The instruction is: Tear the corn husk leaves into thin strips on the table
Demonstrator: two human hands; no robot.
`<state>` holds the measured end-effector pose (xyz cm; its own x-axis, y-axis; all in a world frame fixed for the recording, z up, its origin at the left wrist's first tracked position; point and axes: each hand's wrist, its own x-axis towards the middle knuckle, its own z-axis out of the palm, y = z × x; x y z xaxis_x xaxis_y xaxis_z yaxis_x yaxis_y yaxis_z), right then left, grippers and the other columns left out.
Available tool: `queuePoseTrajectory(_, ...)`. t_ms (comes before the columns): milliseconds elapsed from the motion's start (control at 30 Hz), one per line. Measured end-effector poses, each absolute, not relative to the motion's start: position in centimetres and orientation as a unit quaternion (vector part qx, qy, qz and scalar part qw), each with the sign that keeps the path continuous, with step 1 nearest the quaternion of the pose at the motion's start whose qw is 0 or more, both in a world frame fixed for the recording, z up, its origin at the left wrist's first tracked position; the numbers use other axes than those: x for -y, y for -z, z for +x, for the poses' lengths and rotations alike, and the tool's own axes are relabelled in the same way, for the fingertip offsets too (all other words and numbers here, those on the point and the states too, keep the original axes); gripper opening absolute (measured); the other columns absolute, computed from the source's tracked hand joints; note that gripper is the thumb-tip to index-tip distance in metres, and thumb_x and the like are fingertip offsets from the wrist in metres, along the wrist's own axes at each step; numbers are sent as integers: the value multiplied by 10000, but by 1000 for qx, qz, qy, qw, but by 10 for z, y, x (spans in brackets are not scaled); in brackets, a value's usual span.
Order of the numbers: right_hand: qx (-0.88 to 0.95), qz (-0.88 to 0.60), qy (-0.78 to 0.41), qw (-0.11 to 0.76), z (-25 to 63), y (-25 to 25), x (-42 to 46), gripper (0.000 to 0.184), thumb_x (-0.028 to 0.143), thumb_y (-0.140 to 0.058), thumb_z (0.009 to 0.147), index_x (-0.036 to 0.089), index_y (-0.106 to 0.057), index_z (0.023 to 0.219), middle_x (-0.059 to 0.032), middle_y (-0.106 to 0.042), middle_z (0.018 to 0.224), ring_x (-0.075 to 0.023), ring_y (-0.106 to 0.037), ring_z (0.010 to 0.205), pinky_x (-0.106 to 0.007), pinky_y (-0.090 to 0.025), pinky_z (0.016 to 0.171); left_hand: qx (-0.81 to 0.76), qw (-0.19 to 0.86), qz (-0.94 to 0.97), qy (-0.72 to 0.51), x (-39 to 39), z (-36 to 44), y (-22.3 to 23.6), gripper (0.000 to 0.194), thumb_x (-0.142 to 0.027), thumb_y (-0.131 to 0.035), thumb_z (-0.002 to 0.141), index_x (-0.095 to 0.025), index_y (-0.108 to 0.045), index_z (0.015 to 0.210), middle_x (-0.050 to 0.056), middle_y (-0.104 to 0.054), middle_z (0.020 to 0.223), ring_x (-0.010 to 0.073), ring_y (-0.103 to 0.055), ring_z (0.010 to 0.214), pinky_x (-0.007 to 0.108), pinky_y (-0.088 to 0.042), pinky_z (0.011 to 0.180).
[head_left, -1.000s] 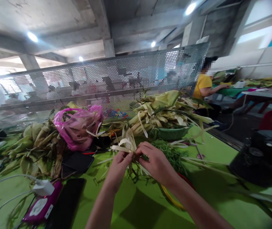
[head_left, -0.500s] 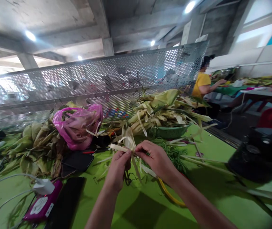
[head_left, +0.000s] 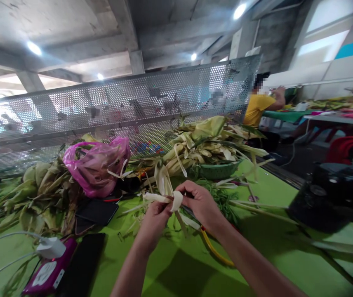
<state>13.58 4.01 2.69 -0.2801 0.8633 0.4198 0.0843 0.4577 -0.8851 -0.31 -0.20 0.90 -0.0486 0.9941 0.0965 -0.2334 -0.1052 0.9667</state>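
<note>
Between my two hands is a pale corn husk strip, bent into a loop. My left hand is closed on the strips, with one end sticking out to its left. Fingers of my right hand pinch the looped strip from the right side. A wider husk leaf rises from the hold, and a narrow tail hangs below. Thin green strands lie on the table just behind my right hand. Part of the hold is hidden by my fingers.
On the green table are a pink plastic bag, husk piles, a green basket, a black phone, a purple power bank and a yellow-handled tool. A person in yellow sits beyond a perforated metal screen.
The pale strip now curls in a wide loop in front of my fingers. My view has shifted slightly right. The person in yellow has raised an arm.
</note>
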Motion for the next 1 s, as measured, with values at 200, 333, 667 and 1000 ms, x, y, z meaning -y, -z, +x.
queuePoseTrajectory(200,705,-356,-358,498,136,-25,-43,53,194,-608,753,181,-659,746,2,-594,732,-149,-547,679,-253,-442,636,-416,535,439,-590,1,3,-3,305,-435,-781,632,-158,-722,746,20,-631,696,148,-536,708,230,-415,684)
queuePoseTrajectory(333,732,-377,-218,524,140,-33,-36,212,230,-581,834,219,-654,1033,-57,-630,1037,-171,-589,785,-273,-455,692,-440,527,357,-633,-5,1,7,360,-478,-741,682,-171,-733,868,8,-641,713,113,-520,652,203,-398,614)
queuePoseTrajectory(667,659,-385,-479,433,117,-18,-33,207,359,-583,826,191,-656,923,-9,-649,726,-142,-572,555,-244,-434,494,-356,572,308,-672,-7,5,14,454,-473,-667,771,-232,-665,1156,66,-672,1141,175,-615,928,264,-476,773)
queuePoseTrajectory(1000,631,-431,-442,470,132,-20,-44,239,362,-664,751,149,-681,858,-16,-629,697,-125,-498,578,-245,-385,536,-409,455,316,-725,-9,-44,-8,380,-480,-582,811,-196,-680,1043,73,-673,1089,205,-612,1008,319,-447,890)
